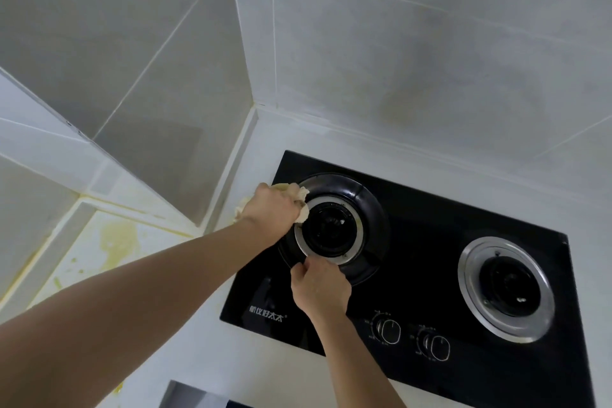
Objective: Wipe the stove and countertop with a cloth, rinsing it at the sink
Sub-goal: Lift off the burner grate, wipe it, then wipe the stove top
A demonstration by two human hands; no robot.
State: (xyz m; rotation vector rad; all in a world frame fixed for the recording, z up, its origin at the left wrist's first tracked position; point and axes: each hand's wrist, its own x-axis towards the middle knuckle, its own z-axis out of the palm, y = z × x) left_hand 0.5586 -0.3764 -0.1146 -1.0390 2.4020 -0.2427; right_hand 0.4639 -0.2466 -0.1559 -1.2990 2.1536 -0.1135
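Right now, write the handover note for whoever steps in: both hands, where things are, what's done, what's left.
Left hand: closed on the cloth, pressing it at the far-left edge of the left burner.
Right hand: fingertips pinching the near edge of the left burner's metal ring; it holds no cloth.
Stove: black glass top; the right burner has a pale crumb in it.
Done: cannot tell how much has been wiped.
Left: finish the left burner, do the right burner and the two knobs, then the countertop, which shows yellow stains at left. The sink is not in view.
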